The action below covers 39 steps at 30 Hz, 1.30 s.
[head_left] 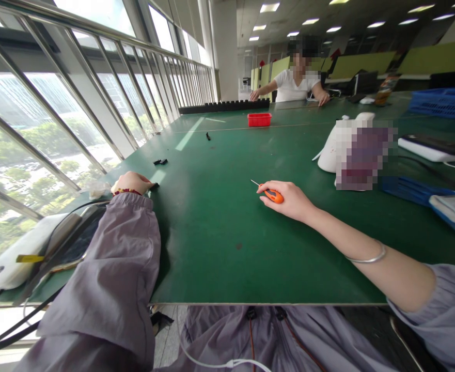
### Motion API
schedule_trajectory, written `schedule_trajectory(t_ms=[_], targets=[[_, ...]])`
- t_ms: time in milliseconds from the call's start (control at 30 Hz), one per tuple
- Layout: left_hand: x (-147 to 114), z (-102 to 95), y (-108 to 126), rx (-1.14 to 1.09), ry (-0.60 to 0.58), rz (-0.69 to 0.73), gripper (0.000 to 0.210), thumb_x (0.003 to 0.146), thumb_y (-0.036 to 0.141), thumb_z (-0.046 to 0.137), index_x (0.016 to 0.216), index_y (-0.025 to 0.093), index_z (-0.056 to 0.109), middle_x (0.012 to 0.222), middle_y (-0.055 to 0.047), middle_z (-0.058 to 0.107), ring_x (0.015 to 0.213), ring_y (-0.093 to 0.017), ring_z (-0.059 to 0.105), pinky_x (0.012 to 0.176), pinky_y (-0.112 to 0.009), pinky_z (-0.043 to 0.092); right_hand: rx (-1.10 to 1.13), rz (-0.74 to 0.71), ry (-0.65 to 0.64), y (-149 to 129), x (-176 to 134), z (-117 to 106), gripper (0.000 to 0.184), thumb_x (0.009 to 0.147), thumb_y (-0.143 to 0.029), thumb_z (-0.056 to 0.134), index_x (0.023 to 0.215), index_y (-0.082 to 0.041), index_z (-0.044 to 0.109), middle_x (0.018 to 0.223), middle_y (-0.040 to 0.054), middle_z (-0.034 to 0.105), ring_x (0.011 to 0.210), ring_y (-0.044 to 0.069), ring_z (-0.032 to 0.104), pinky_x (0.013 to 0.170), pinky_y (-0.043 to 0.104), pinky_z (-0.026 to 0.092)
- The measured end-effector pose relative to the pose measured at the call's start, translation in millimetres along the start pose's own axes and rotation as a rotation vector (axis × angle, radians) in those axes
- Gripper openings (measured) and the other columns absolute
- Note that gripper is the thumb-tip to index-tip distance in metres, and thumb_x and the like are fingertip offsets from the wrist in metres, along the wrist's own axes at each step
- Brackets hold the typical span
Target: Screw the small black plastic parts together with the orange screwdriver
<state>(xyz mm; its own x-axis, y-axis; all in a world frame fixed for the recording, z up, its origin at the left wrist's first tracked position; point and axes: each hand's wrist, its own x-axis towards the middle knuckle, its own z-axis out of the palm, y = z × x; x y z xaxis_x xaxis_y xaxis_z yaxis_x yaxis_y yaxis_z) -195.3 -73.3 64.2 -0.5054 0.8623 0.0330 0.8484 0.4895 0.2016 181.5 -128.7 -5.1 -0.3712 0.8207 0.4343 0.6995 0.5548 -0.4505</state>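
Note:
In my right hand (pixel 289 200) rests an orange-handled screwdriver (pixel 274 196), its thin metal shaft pointing away to the upper left over the table. My left hand (pixel 131 183) is at the table's left side, its fingers closed on a small black piece (pixel 155 186) that shows only in part. Just beyond that hand lie small black parts (pixel 160 162). Farther off, another small black part (pixel 207 136) sits alone on the green tabletop (pixel 215 232).
Across the table a person (pixel 299 82) sits by a long black slotted rack (pixel 227 106). A red bin (pixel 259 120) stands nearby. On the right are a white bottle-like object (pixel 330 147), a white device (pixel 432 148) and a blue basket (pixel 444 102). A metal railing (pixel 91 98) runs along the left.

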Motion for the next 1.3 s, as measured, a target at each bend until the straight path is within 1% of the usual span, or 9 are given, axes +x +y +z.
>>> schedule_trajectory(t_ms=[300,533,633,767,900,1033,1100,1200,1300], targets=[[0,-0.8,-1,0.026,0.005,0.037,0.036,0.072,0.040,0.068,0.100,0.018,0.070,0.102,-0.008,0.068,0.091,-0.022,0.059,0.079,-0.033,0.047,-0.013,-0.009,0.002,0,0,0,0.016,0.079,-0.029,0.058,0.092,-0.024,0.066,0.102,0.0022,0.070,0.086,0.020,0.066,0.075,0.033,0.049],[-6,-4.9,1,-0.013,-0.026,0.009,0.034,0.072,0.035,0.071,0.100,0.016,0.071,0.066,0.000,0.061,0.073,-0.016,0.056,0.070,-0.027,0.045,-0.015,0.004,-0.014,0,0,-1,0.016,0.079,-0.029,0.058,0.093,-0.024,0.065,0.103,0.0020,0.070,0.088,0.021,0.066,0.076,0.034,0.049],[-2,-2.4,-3,-0.005,-0.006,0.066,0.030,0.072,0.032,0.071,0.097,0.014,0.071,0.060,0.001,0.058,0.071,-0.016,0.055,0.072,-0.028,0.045,-0.012,0.006,-0.019,0,0,-1,0.016,0.079,-0.029,0.058,0.093,-0.024,0.065,0.103,0.0019,0.070,0.088,0.021,0.066,0.077,0.034,0.049],[6,5.9,-1,0.028,0.008,0.244,0.024,0.074,0.029,0.069,0.092,0.013,0.072,0.069,-0.001,0.063,0.074,-0.015,0.054,0.074,-0.029,0.045,-0.007,0.015,-0.024,-1,0,-1,0.017,0.079,-0.029,0.057,0.093,-0.024,0.065,0.105,0.0024,0.069,0.089,0.022,0.065,0.077,0.035,0.049],[-4,23.9,27,-0.001,-0.016,0.470,0.019,0.079,0.028,0.065,0.092,0.015,0.072,0.081,-0.002,0.068,0.077,-0.014,0.058,0.074,-0.026,0.045,0.033,0.025,0.015,-5,1,-2,0.018,0.080,-0.029,0.056,0.096,-0.025,0.064,0.104,0.0024,0.069,0.089,0.021,0.065,0.075,0.033,0.049],[-44,52.4,74,-0.014,-0.007,0.732,0.020,0.084,0.030,0.058,0.096,0.021,0.071,0.093,-0.001,0.069,0.083,-0.016,0.060,0.072,-0.026,0.044,0.080,0.115,0.189,-16,0,-8,0.021,0.076,-0.030,0.059,0.097,-0.024,0.056,0.081,0.0014,0.067,0.070,0.019,0.064,0.065,0.031,0.047],[-73,66.1,97,0.044,0.071,0.922,0.022,0.085,0.024,0.055,0.102,0.022,0.069,0.105,-0.003,0.066,0.092,-0.018,0.060,0.073,-0.027,0.044,0.141,0.128,0.314,-22,0,-14,0.019,0.074,-0.028,0.061,0.091,-0.024,0.053,0.078,0.0009,0.066,0.068,0.019,0.063,0.065,0.031,0.047],[-114,80.4,121,0.132,0.191,1.182,0.023,0.089,0.022,0.050,0.104,0.020,0.067,0.102,-0.005,0.066,0.095,-0.020,0.058,0.075,-0.030,0.042,0.182,0.102,0.448,-28,1,-28,0.010,0.073,-0.025,0.062,0.080,-0.023,0.055,0.080,0.0022,0.066,0.069,0.018,0.062,0.065,0.030,0.047],[-142,86.0,132,0.179,0.261,1.348,0.026,0.094,0.022,0.042,0.102,0.019,0.066,0.096,-0.006,0.065,0.089,-0.019,0.058,0.072,-0.032,0.039,0.209,0.099,0.550,-27,3,-38,0.009,0.073,-0.027,0.064,0.071,-0.023,0.056,0.070,0.0018,0.064,0.059,0.016,0.058,0.057,0.030,0.047]])
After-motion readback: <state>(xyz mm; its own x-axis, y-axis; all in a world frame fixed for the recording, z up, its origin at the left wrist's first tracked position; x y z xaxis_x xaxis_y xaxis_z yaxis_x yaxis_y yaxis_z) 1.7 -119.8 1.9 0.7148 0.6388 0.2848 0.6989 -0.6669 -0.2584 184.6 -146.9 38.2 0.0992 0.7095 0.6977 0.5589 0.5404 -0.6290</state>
